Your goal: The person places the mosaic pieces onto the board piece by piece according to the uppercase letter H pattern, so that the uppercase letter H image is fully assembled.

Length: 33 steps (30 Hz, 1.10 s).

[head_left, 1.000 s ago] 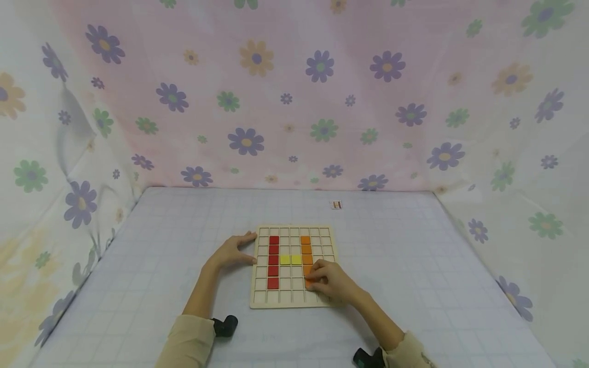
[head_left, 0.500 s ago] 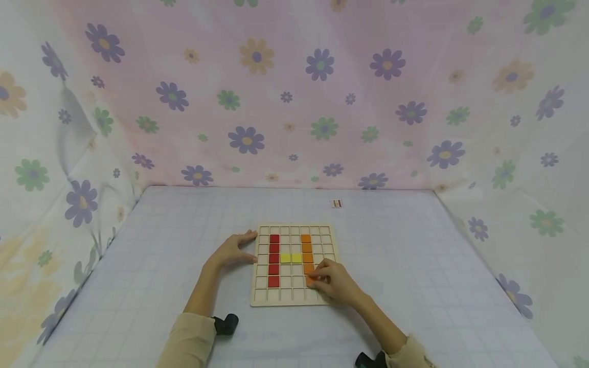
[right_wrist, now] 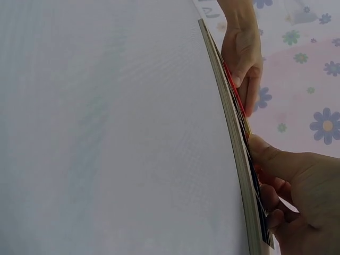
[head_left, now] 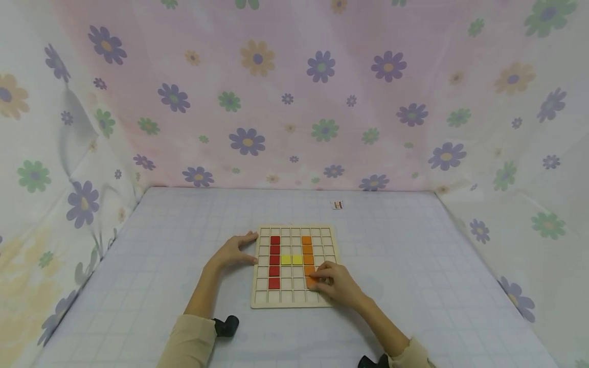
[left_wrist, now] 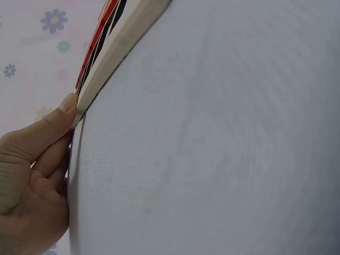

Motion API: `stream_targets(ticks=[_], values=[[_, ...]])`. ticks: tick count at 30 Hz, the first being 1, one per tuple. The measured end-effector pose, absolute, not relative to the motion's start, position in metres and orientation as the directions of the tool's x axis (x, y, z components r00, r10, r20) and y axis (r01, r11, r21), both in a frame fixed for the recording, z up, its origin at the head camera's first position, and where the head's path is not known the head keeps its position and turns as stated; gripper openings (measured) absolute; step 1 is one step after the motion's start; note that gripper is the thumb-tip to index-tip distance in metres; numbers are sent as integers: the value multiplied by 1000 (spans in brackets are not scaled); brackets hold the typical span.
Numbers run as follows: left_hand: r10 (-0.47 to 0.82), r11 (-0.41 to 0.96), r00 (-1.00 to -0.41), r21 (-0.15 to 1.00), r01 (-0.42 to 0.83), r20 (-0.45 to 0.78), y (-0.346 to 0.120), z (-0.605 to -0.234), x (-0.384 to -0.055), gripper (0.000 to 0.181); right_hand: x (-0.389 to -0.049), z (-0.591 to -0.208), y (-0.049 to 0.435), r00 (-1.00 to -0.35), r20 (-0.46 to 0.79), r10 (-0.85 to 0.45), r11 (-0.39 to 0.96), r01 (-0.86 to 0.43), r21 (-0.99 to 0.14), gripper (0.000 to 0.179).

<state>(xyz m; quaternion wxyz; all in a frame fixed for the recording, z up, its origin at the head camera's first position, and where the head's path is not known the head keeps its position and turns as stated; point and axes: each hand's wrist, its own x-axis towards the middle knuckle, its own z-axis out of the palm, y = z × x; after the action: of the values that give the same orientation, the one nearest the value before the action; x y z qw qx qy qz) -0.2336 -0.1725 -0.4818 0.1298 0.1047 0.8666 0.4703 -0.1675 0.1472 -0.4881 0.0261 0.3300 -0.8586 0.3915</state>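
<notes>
A square wooden grid board (head_left: 290,307) lies on the table. It carries a column of red tiles (head_left: 274,259), two yellow tiles (head_left: 292,260) across the middle and a column of orange tiles (head_left: 307,249). My left hand (head_left: 230,252) rests along the board's left edge, thumb and forefinger spread apart, touching the rim. At the bottom of the orange column, my right hand (head_left: 339,284) pinches the lowest orange tile (head_left: 311,282) between thumb and forefinger; its fingers partly cover it. In the right wrist view the right thumb (right_wrist: 264,154) sits low at the board's top face.
A small printed card (head_left: 337,205) lies toward the back of the table (head_left: 207,209). Flowered cloth (head_left: 294,117) hangs behind and on both sides. Black wrist cameras (head_left: 226,326) stick out below each hand.
My right fingertips have shifted slightly to the right, so more of the lowest orange tile shows. The left hand and the board stay in place.
</notes>
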Motion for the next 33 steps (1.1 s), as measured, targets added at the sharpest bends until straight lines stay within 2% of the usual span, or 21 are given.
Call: stream_targets(ticks=[6, 14, 21, 24, 33], values=[[313, 533, -942, 844, 66, -124, -173, -481, -234, 83, -167, -488, 145, -785, 295, -545, 478, -580, -660, 23], [316, 542, -940, 837, 68, -128, -175, -482, -235, 83, -167, -483, 141, -765, 254, -592, 513, -601, -612, 19], [316, 535, -941, 842, 70, -122, -176, -483, -235, 83, -171, -485, 144, -837, 232, -495, 619, -527, -582, 34], [323, 531, -939, 844, 76, -119, -176, -484, -234, 83, -170, -486, 146, -844, 211, -493, 663, -522, -537, 41], [309, 547, -943, 834, 70, -123, -173, -481, -234, 82, -169, -486, 144, -849, 207, -485, 689, -518, -508, 38]])
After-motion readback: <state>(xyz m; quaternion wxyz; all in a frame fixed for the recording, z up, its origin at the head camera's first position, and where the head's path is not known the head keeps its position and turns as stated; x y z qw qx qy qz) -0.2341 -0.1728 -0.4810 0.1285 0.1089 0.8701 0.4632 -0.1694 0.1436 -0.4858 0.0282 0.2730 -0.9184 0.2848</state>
